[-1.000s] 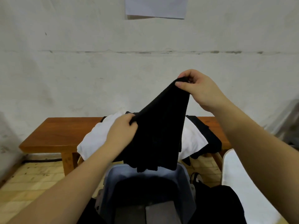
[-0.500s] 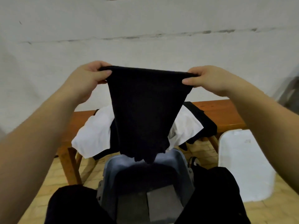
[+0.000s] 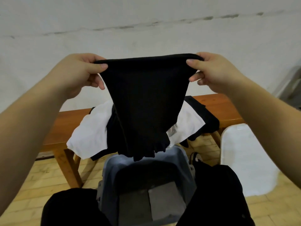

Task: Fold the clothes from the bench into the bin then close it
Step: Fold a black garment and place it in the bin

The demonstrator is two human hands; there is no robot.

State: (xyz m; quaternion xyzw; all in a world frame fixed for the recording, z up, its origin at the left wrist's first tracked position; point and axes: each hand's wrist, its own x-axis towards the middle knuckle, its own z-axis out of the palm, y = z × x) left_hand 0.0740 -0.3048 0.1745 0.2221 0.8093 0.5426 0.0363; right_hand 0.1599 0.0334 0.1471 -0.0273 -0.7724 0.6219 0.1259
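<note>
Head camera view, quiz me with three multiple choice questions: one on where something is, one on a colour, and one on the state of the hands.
1. Where is the white garment?
A. on the bench
B. inside the bin
C. on the floor

2. What colour is the garment held up?
A. red
B. black
C. yellow

3. How are the hands?
A. both empty
B. only the left holds cloth
C. both pinch the garment's top edge

Answers:
1 A: it lies draped on the wooden bench, behind the grey bin.
2 B: the black garment hangs above the bin.
3 C: the left hand and the right hand each pinch a top corner.
</note>
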